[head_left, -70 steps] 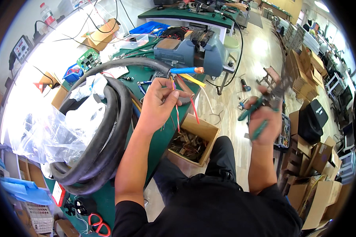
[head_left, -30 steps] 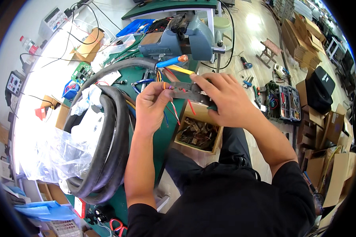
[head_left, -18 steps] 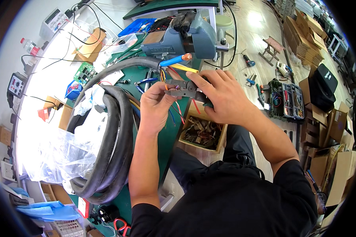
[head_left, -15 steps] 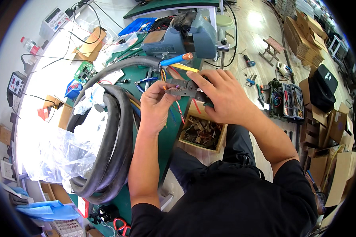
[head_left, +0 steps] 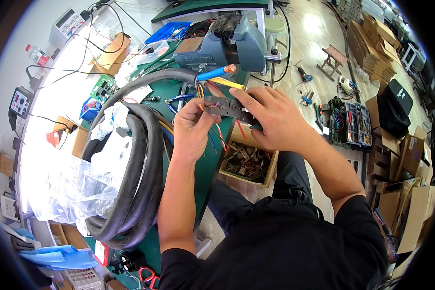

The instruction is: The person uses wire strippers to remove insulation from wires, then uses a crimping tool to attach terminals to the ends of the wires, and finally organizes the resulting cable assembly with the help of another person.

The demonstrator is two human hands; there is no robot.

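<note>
My right hand [head_left: 278, 116] is wrapped round a dark grey wire stripper [head_left: 229, 107], its jaws pointing left across the bench edge. A small purple bit of wire [head_left: 217, 103] shows between the jaws. Close against the jaw tips, my left hand [head_left: 192, 128] pinches a thin wire whose orange part [head_left: 201, 107] shows by the fingers. Just beyond the hands, a thick blue wire [head_left: 211, 74] with bare copper strands and a yellow wire [head_left: 233, 84] stick out of a heavy black cable [head_left: 152, 133], which lies coiled on the bench to the left.
A blue-grey vise [head_left: 217, 48] stands at the far side of the green bench [head_left: 205, 176]. Below my hands is a wooden box [head_left: 249, 180] of scraps. Clear plastic bags [head_left: 75, 186] lie by the coil. On the floor at right are an open toolbox [head_left: 350, 123] and cardboard boxes [head_left: 372, 48].
Both hands and the wire stripper have shifted only slightly to the right. The stripper's jaws look a little closer together round the purple wire.
</note>
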